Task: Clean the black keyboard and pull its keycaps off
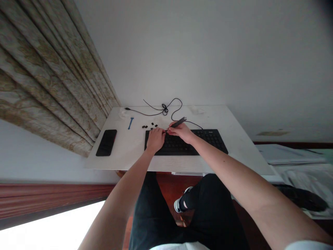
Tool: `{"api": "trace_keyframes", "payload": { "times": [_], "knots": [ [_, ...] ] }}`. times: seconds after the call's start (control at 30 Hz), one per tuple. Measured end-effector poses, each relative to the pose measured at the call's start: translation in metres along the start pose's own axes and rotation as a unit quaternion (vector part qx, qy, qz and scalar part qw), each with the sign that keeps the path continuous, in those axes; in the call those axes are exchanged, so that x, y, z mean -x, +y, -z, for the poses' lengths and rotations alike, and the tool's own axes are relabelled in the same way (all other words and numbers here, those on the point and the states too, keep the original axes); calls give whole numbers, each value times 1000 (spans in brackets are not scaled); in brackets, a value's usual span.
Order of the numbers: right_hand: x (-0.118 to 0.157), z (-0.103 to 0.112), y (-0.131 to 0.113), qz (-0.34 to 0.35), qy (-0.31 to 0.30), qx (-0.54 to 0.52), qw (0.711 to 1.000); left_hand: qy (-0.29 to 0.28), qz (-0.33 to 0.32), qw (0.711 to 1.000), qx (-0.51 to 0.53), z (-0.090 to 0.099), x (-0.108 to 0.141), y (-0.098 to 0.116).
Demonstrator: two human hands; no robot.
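Note:
A black keyboard [179,147] lies along the front of the white desk. My left hand [156,138] presses down on its left part, fingers bent close together over the back edge. In my right hand [181,131] is a dark grey pen-shaped tool [179,122], gripped between thumb and fingers. The tool is tilted, its thick end up to the right and its thin shaft pointing down-left beside my left fingertips. Its very tip is too small to make out. Several small black keycaps [145,127] lie loose on the desk behind the keyboard's left end.
A black phone [106,142] lies at the desk's left, with a small blue tool [130,123] behind it. The keyboard's black cable [164,109] is bundled along the back by the wall. A patterned curtain [65,76] hangs at the left. Clear plastic [197,110] lies at the back.

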State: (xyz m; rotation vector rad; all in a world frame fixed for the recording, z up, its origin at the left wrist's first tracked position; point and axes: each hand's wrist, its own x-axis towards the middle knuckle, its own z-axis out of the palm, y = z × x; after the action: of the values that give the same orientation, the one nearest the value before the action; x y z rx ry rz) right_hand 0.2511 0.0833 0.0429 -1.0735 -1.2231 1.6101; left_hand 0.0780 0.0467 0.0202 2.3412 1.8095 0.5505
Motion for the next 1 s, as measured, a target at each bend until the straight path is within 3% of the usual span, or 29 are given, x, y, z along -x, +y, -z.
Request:
{"api": "trace_keyframes", "payload": {
  "times": [0.2, 0.43, 0.57, 0.7, 0.83, 0.93, 1.0],
  "knots": [
    [10, -11, 19, 95, 43, 66, 992, 2, -2, 1000, 9, 1, 0, 0],
    [28, -23, 24, 206, 79, 237, 946, -2, -4, 1000, 7, 2, 0, -1],
    [34, -29, 26, 236, 81, 263, 932, -6, 2, 1000, 17, 1, 0, -2],
    [37, -28, 22, 226, 111, 219, 943, 0, 2, 999, 41, 1, 0, -3],
    [40, 2, 11, 200, 198, 161, 946, 6, 7, 998, 66, 1, 0, -4],
    [47, 54, 2, 183, 308, 92, 929, 14, 14, 996, 84, 1, -1, -4],
    [54, 100, 0, 178, 399, 70, 897, 20, 18, 995, 95, 1, -1, -5]
  ]
}}
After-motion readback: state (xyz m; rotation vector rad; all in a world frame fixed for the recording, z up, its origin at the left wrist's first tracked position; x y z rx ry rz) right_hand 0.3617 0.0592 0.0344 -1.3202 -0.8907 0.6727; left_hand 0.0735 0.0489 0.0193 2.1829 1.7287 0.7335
